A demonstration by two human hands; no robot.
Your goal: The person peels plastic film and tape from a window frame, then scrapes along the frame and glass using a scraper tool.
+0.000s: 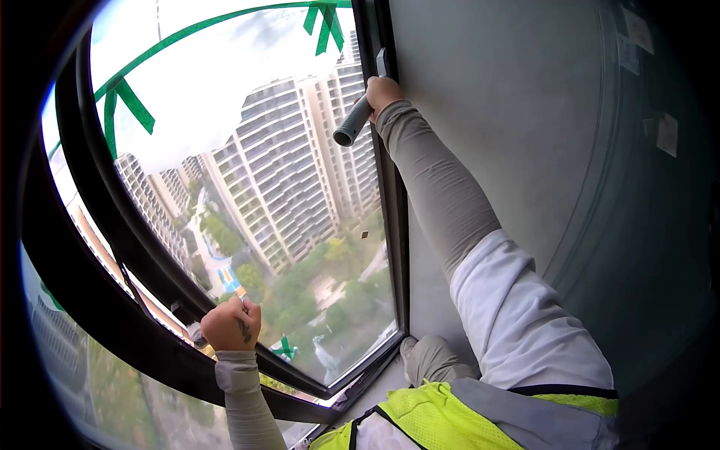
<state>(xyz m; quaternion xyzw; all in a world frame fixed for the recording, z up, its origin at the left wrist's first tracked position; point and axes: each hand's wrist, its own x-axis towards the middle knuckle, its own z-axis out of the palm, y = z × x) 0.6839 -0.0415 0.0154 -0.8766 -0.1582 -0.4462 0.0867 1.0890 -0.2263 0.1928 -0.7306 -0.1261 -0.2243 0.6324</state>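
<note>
My right hand (384, 94) is closed around a scraper-like tool with a grey tubular handle (352, 124). Its flat metal blade (382, 62) points up against the dark right side of the window frame (390, 172). Lower left, my left hand (231, 324) makes a fist at the edge of the tilted, open window sash (142, 225). A grey piece that looks like a window handle (197, 334) pokes out beside the fist; the fingers hide most of it. Between both hands spreads the glass pane (300, 225).
Green tape (135, 105) is stuck on the glass. A grey wall (495, 105) rises on the right, with paper labels (666, 135) further over. Through the window, tall buildings (277, 150) and trees lie far below. My shoe (408, 352) is close to the frame's lower corner.
</note>
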